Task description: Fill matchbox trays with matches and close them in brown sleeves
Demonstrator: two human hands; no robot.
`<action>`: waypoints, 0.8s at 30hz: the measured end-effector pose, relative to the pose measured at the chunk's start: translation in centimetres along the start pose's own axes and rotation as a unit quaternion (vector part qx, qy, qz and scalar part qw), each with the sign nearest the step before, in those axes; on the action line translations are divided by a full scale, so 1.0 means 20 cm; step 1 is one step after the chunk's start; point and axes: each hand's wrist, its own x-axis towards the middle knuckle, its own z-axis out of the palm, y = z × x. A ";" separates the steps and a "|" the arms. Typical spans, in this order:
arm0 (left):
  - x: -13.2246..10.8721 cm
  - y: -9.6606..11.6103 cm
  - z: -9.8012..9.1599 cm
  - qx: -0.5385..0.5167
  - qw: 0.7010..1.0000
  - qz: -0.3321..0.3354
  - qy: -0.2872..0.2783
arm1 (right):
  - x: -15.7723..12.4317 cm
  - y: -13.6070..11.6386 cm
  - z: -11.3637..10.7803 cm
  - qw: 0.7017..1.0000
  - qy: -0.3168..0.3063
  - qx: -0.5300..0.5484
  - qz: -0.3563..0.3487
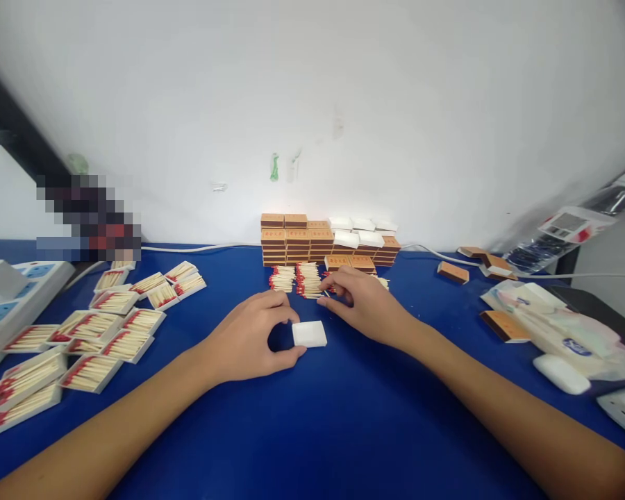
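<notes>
White box [309, 334] in half-curled left hand [251, 337]

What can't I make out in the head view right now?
In the head view:
Rightmost loose matches: partly hidden by the right hand.
Whether that hand pinches a match: too small to tell.
Power strip: cut off by the left edge.
White device: cut off by the right edge.
Bottle label print: blurred.

A simple work spot, whether in a home or a workshop cannot be told: a blue tabletop [312, 437] meets a scuffed white wall [396, 104] behind the matchbox stack [286, 244], match-filled trays [28, 414] and a power strip [18, 305] sit left of the stack, a soft packet [567, 333] and bottle [567, 228] right of it
</notes>
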 end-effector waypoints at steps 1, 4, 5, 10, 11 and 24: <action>0.00 0.00 0.00 0.000 1.000 0.001 -0.004 | 0.02 0.01 0.01 1.000 -0.014 -0.003 -0.007; 0.00 0.00 -0.01 0.007 1.000 0.004 -0.010 | 0.04 0.01 0.06 0.999 -0.036 -0.019 -0.012; 0.00 0.00 -0.01 0.012 1.000 0.005 -0.010 | 0.05 0.01 0.07 0.999 -0.034 -0.022 -0.011; -0.01 0.00 -0.01 0.031 0.999 0.016 -0.009 | 0.06 0.02 0.08 0.999 -0.030 -0.018 -0.012; -0.01 0.00 -0.01 0.033 0.999 0.016 -0.008 | 0.06 0.02 0.08 0.999 -0.036 -0.019 -0.009; 0.00 -0.04 -0.01 0.061 0.998 -0.022 0.016 | 0.01 -0.04 0.05 0.993 -0.085 -0.075 0.015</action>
